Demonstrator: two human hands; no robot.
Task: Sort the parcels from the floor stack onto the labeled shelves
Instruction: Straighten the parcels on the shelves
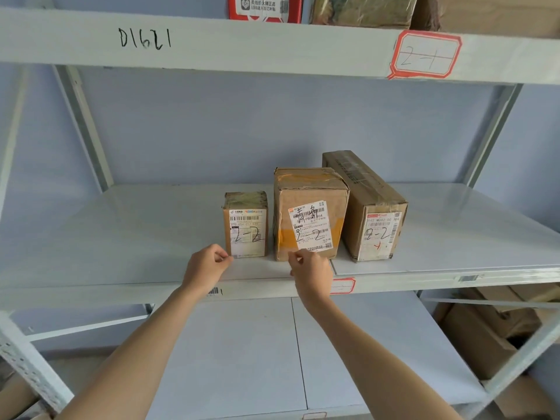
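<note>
Three cardboard parcels marked "2-2" stand in a row on the middle shelf [121,237]: a small parcel [246,225], a medium parcel [309,213] with a white label, and a long parcel [368,204] at the right. My left hand [206,266] hovers at the small parcel's lower left corner, fingers curled, holding nothing. My right hand [310,272] is at the medium parcel's lower front edge, fingers curled near its label; whether it touches the box is unclear.
The upper shelf beam [272,43] bears "D1621" and a red-framed "2-1" tag [424,54], with parcels above it. A lower shelf [272,353] lies under my arms. Cardboard boxes [485,328] sit at the lower right. Grey uprights frame both sides.
</note>
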